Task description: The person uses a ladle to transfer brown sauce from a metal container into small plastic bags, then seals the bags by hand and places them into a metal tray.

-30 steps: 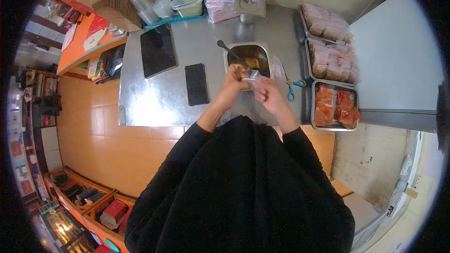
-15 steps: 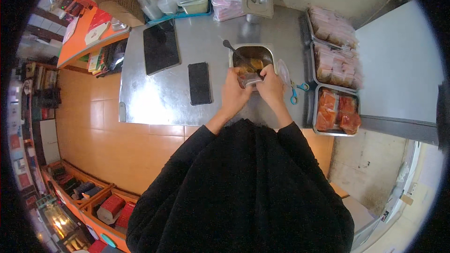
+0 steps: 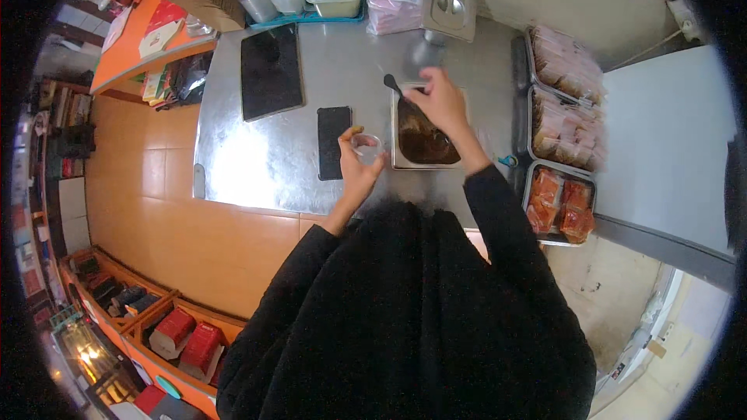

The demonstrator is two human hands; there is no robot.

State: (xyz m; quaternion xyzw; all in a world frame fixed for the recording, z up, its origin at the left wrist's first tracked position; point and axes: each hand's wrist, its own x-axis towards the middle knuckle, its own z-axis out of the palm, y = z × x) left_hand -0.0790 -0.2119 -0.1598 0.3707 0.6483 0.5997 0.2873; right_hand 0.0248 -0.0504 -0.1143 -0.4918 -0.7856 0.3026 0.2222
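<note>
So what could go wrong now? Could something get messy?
Maybe! The clear plastic thing in the left hand looks thin and could slip. The phone lies right by that hand, so a drip might land on it. And the right hand is at the dark handle sticking out of the metal pan; a bump could splash the brown liquid.

At one o'clock, the right hand (image 3: 443, 105) hides part of the pan (image 3: 395, 136) and spoon (image 3: 391, 82). Near three, the sleeve (image 3: 498, 202) partly covers the scissors (image 3: 508, 161).
</note>
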